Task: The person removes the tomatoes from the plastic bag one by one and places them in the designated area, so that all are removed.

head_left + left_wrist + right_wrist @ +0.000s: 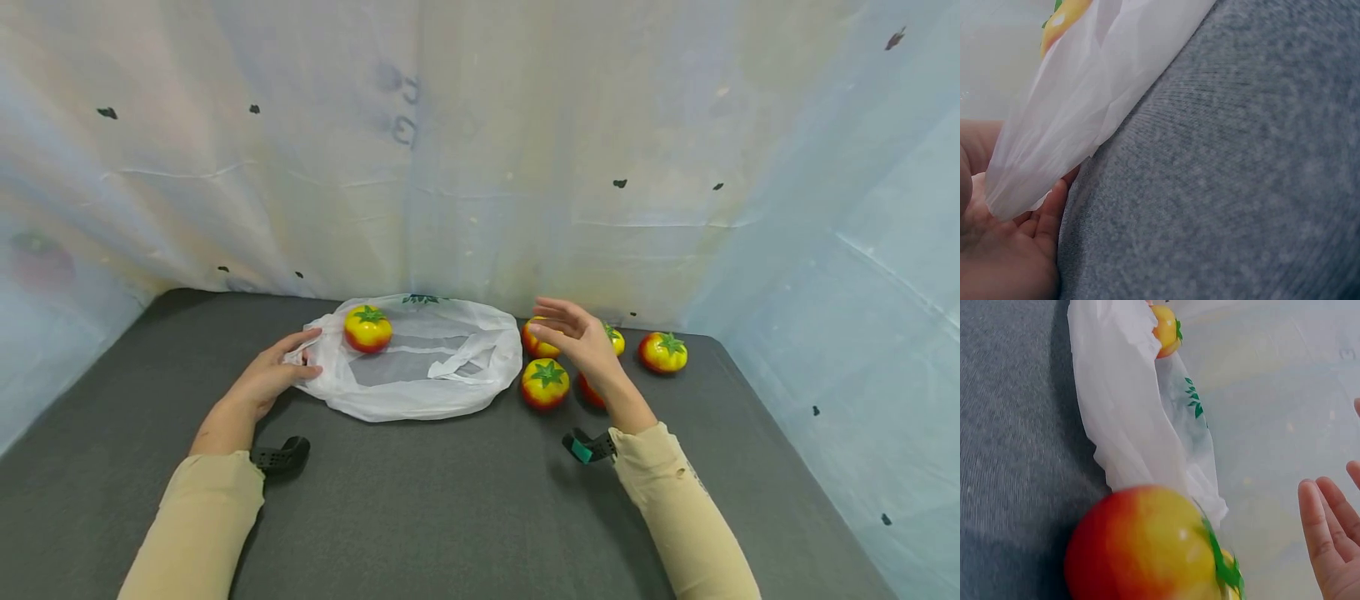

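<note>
A white plastic bag [408, 402] lies with its wide mouth open on the dark grey table. My left hand [258, 377] pinches the bag's left end between thumb and fingers; the left wrist view shows the white plastic [1054, 131] running into that hand. One red-and-yellow tomato-like fruit [367, 330] with a green leafy top sits at the left of the bag's mouth. Beyond the bag's right end, my right hand [585, 343] hovers with extended fingers, holding nothing. Near it are similar tomatoes, one in front [545, 386] and one partly behind the fingers [538, 343].
More tomatoes lie to the right: one partly hidden by the right wrist [590, 393], one behind the hand [616, 340] and one farther right [663, 352]. Pale plastic sheeting [487, 167] rises behind the table [420, 508] and along its sides.
</note>
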The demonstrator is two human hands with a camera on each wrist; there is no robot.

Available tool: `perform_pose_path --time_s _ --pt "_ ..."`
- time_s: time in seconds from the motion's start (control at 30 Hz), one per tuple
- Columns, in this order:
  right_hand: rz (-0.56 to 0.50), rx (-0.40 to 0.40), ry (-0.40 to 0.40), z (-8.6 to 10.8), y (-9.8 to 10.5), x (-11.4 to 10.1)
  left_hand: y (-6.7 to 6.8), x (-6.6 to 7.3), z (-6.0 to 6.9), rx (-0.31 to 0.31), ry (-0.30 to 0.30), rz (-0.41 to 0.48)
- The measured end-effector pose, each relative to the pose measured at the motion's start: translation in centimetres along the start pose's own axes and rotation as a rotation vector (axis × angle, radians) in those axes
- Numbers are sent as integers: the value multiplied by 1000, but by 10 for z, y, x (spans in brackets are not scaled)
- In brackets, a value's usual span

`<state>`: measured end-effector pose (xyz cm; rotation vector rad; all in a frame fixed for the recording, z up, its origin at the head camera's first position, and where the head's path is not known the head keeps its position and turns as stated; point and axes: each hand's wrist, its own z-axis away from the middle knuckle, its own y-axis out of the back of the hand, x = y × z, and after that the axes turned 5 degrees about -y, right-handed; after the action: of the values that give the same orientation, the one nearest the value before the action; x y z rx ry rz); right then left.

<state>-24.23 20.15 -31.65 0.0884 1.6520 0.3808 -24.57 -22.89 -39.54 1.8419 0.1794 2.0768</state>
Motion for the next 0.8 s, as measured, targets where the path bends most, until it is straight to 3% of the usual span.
perform_pose_path --time_s 0.8 --pt "-124 -99 42 -31 -63 -6 0 -1 -1 21 10 -15"
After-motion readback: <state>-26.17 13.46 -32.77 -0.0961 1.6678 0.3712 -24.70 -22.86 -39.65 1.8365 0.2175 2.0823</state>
